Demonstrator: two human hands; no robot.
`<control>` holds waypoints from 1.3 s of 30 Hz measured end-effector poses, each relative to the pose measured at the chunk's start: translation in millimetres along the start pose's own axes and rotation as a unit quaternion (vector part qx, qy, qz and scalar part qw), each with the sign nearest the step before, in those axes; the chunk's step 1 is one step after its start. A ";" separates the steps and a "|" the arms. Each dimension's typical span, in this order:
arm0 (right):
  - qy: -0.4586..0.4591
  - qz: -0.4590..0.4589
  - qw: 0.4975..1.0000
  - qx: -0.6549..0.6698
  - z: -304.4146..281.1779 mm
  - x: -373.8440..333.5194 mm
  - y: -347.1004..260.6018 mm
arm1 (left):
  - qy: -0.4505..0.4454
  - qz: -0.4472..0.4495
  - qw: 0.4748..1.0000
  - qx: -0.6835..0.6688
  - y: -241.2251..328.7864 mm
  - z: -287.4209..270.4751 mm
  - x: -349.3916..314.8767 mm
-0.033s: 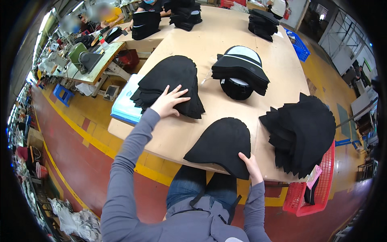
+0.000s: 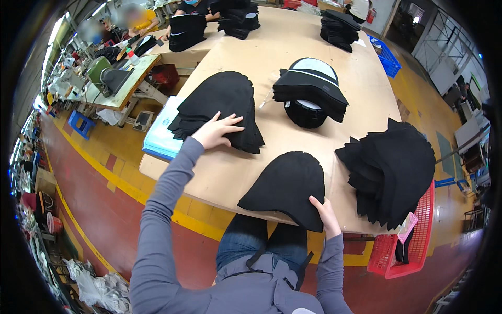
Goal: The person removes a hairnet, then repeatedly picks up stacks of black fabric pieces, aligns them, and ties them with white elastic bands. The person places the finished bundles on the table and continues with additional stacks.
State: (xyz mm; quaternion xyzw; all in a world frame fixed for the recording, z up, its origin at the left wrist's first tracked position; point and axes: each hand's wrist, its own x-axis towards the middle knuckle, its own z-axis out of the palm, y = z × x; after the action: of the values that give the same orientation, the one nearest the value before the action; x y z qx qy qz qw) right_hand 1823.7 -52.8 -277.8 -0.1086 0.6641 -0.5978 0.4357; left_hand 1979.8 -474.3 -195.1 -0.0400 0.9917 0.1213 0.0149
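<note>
Fingers spread, my left hand (image 2: 215, 132) rests on the near right part of a stack of black curved fabric pieces (image 2: 219, 97) at the left of the table. Close to the front edge lies a single black fabric piece (image 2: 287, 180) with a rounded far end. My right hand (image 2: 327, 215) pinches its near right edge, thumb on top and the other fingers hidden underneath. That near edge hangs slightly past the table edge. To the right, a fanned pile of similar black pieces (image 2: 395, 167) overhangs the table corner.
Farther back on the table (image 2: 282, 47) black pieces (image 2: 311, 89) lie over a round black-and-white object. Light blue packets (image 2: 162, 137) stick out under the left stack. A red basket (image 2: 402, 269) stands below the right corner. More black stacks (image 2: 339, 31) and seated people are beyond.
</note>
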 end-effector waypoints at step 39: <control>-0.071 0.138 0.980 0.125 -28.7 2.3 -10.1 | 0.140 0.170 0.919 -0.328 241.9 66.6 -22.4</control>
State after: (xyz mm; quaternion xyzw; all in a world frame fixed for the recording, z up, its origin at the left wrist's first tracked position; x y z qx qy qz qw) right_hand 1798.2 -36.9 -272.5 -0.0024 0.5603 -0.6010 0.5700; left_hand 1983.4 -222.5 -200.9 0.1097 0.8802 0.4334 -0.1593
